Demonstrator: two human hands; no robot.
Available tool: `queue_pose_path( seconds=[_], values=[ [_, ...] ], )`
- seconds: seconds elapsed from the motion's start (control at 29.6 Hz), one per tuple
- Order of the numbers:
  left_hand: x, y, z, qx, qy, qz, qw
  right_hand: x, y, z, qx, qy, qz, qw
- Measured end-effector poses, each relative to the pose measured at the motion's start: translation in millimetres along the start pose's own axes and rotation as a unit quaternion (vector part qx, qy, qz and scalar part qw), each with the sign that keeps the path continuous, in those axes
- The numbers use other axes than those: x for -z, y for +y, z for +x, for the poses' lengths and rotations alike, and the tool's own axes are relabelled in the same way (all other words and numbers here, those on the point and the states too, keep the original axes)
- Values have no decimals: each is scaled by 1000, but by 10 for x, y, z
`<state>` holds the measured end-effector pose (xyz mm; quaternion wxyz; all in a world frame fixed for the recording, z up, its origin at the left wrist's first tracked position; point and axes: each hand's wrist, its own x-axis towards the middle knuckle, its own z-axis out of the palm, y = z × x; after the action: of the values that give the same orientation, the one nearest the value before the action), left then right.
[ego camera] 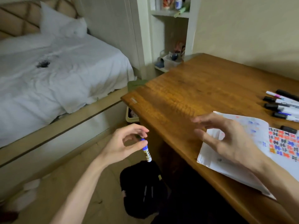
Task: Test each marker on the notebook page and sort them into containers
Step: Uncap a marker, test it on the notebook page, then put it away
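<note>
So closest to the camera there's a black bag-looking thing (142,188) on the floor, half under the desk (194,88). Right above it the left hand (124,143) is pinching a blue-ended marker (147,153) by its top, thumb against fingertips, with the marker hanging down past the desk's left edge, not over the wood at all. The right hand (226,139) has its fingers spread and holds nothing. It's over the left corner of the notebook (242,172); honestly can't tell if it's touching the paper, it's pretty blurry.

The notebook lies open at the desk's near edge, page covered in red and blue test marks. Just behind it on the right is a row of markers (281,104), mostly black caps, lying side by side, plus one small black piece (288,129) beside the page.

Further back on the left is a bed (56,70) with white sheets and a pillow (61,23), and a shelf nook (171,13) in the wall with some blurry stuff on it.
</note>
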<state>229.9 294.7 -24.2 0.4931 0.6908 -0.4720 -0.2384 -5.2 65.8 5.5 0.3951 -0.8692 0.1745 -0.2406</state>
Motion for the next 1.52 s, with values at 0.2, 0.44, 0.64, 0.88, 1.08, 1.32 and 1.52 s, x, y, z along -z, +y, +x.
queue_pose_path(
  seconds=[0.2,0.44,0.64,0.88,1.08,1.32,1.52],
  values=[
    [35,87,73,-20,30,14,999,-81,1,74,6,-7,4,1000],
    [-267,403,279,-71,5,-10,997,-56,43,-15,-16,-20,16,1000],
    [-796,641,672,-108,-58,-29,992,284,218,-206,-32,31,-10,999],
    [-1755,1079,1191,-149,-145,-26,978,967,508,-796,-111,120,-47,985],
    [-2477,1277,1700,-136,-140,101,976,1327,739,-1068,-147,185,-55,970],
    [-3065,1305,2070,-149,-154,344,914,1458,881,-1189,-181,222,-54,957],
    [-3107,1317,2035,-154,-105,301,935,1480,918,-1237,-217,256,-78,939]
  ],
)
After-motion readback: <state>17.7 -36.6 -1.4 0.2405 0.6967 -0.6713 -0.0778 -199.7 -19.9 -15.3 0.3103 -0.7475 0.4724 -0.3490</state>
